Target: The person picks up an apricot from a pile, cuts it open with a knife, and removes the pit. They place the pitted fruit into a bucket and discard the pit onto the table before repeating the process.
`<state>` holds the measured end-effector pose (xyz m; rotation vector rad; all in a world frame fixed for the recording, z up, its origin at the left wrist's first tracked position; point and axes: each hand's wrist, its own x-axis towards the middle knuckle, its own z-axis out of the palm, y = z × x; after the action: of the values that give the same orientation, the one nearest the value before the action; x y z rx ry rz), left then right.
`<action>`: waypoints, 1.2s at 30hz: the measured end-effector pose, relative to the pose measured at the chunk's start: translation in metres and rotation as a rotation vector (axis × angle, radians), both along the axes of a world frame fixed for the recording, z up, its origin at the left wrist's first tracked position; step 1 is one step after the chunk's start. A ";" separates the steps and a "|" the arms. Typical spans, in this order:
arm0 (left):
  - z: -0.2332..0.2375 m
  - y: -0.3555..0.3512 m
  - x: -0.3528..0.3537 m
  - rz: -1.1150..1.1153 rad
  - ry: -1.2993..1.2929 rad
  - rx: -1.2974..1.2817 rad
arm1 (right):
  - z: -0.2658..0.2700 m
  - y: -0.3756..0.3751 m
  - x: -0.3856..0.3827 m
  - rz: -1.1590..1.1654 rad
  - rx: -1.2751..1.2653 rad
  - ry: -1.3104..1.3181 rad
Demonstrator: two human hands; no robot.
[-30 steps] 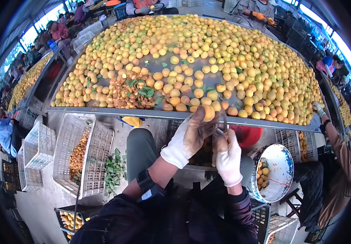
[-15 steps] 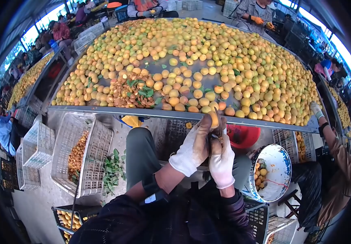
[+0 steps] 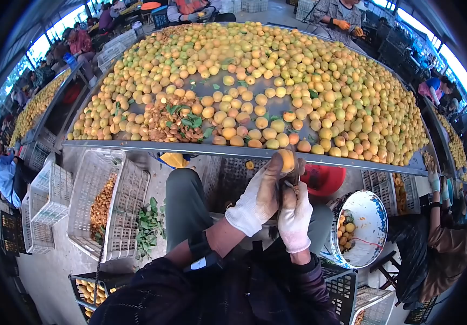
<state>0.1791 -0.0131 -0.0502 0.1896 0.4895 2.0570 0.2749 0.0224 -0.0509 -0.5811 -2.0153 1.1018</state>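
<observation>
An orange-yellow apricot is held upright in the fingers of my left hand, just past the table's near edge. My right hand is closed close against it, fingers bent beneath the fruit. Something small and dark shows at its fingertips, too hidden to name. Both hands wear white gloves with brown-stained fingers. Beyond them, many loose apricots cover the metal table. A heap of brown pits with green leaves lies on it, left of my hands.
Below the table stand a red basin and a white bucket with apricots inside. To the left, a pale crate holds brown pits, beside leaves on the floor. A co-worker's gloved hand is at the table's right end.
The apricot has turned between my fingers and shows more of its orange side. My hands stay nearly in place. The co-worker's hand at the right has moved down from the fruit.
</observation>
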 end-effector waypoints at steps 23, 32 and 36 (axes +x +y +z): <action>-0.027 -0.018 -0.001 -0.141 0.137 -0.091 | -0.009 0.010 0.013 0.256 -0.583 0.024; 0.009 -0.029 -0.022 -0.240 0.681 -0.250 | 0.007 0.030 0.028 0.429 -0.554 -0.147; 0.006 -0.032 -0.016 -0.190 0.539 -0.224 | 0.004 0.021 0.029 0.390 -0.626 -0.119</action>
<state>0.1635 -0.0447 -0.0446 0.6382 0.9854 1.7367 0.3043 0.0432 -0.0468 -0.5781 -1.9134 2.0093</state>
